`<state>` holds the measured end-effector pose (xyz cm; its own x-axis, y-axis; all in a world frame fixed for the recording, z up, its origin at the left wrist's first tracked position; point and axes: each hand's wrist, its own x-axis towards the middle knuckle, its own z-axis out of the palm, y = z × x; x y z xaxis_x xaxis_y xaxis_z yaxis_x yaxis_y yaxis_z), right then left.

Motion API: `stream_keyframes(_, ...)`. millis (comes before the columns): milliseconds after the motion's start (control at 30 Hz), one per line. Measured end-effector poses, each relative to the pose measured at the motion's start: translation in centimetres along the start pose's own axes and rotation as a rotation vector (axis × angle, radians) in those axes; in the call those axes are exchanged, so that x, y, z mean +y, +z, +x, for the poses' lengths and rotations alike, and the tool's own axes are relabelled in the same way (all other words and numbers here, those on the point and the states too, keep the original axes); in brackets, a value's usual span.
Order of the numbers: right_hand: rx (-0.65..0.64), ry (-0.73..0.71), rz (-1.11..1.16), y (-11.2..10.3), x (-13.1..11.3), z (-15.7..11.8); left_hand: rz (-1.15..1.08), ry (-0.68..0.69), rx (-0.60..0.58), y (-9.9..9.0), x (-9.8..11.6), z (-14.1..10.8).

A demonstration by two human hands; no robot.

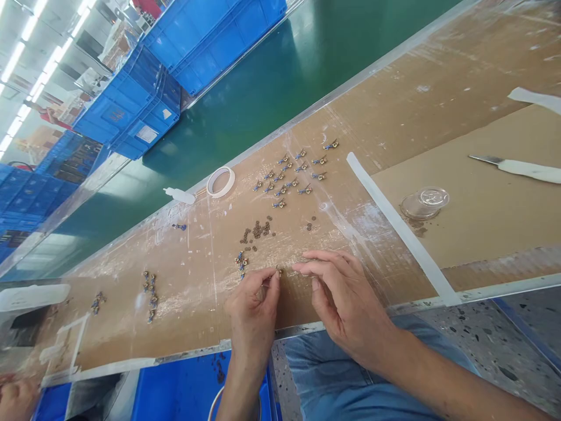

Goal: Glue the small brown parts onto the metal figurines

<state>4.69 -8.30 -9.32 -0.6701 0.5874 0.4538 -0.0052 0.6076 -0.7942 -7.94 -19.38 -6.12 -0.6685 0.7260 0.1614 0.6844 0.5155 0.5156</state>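
Observation:
My left hand (pixel 254 301) is closed in a pinch, thumb against forefinger, on a small painted figurine (pixel 279 271) that the fingers mostly hide. My right hand (pixel 344 289) holds nothing; its fingers are apart, with their tips just right of that piece. Beyond the hands lies a pile of small brown discs (pixel 262 229), with a few loose discs (pixel 310 225) to its right. A little cluster of blue and gold figurines (pixel 241 261) sits beside my left fingertips. Farther up the table, several more figurines (pixel 287 175) lie in loose rows.
Toward the far edge are a tape roll (pixel 221 182) and a white squeeze bottle (pixel 179 195). A white-handled knife (pixel 526 168) and a clear round lid (pixel 425 203) lie at right. Blue crates (pixel 131 111) stand past the green belt (pixel 245 111). Another person's hand (pixel 17 397) shows lower left.

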Motion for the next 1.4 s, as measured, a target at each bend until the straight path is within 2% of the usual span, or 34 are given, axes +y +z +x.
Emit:
stream_keyframes(400, 0.01, 0.022, 0.025, -0.2, 0.0, 0.0, 0.076, 0.013, -0.046, -0.2, 0.4, 0.3)
stream_keyframes(667, 0.026, 0.035, 0.041, -0.3, 0.0, -0.1, 0.227, 0.198, -0.076, -0.3, 1.4, 1.3)
stream_keyframes(800, 0.029, 0.043, 0.058, -0.2, 0.0, 0.0, 0.314, 0.226, -0.106, -0.4, 1.5, 1.7)
stream_keyframes(867, 0.046, 0.045, 0.078, -0.3, 0.1, 0.1, 0.24, 0.177, -0.119, -0.6, 1.6, 1.6)
stream_keyframes(933, 0.055, 0.05, 0.124, -0.4, 0.1, 0.2, 0.057, 0.047, -0.092, -0.9, 1.7, 1.2)
stream_keyframes(1100, 0.049, 0.034, 0.246, -0.7, 0.1, 0.7, -0.635, -0.483, 0.033, -1.1, 3.2, -0.1)
stream_keyframes(1167, 0.045, 0.029, 0.281, -0.8, 0.0, 0.8, -0.854, -0.634, 0.051, -0.9, 3.7, -0.4)
stream_keyframes(1267, 0.043, 0.015, 0.319, -1.0, -0.1, 0.9, -1.013, -0.677, -0.009, -0.8, 3.5, -0.6)
stream_keyframes(1400, 0.026, -0.006, 0.314, -1.4, -0.3, 1.1, -0.973, -0.597, -0.121, -1.1, 2.5, -0.9)
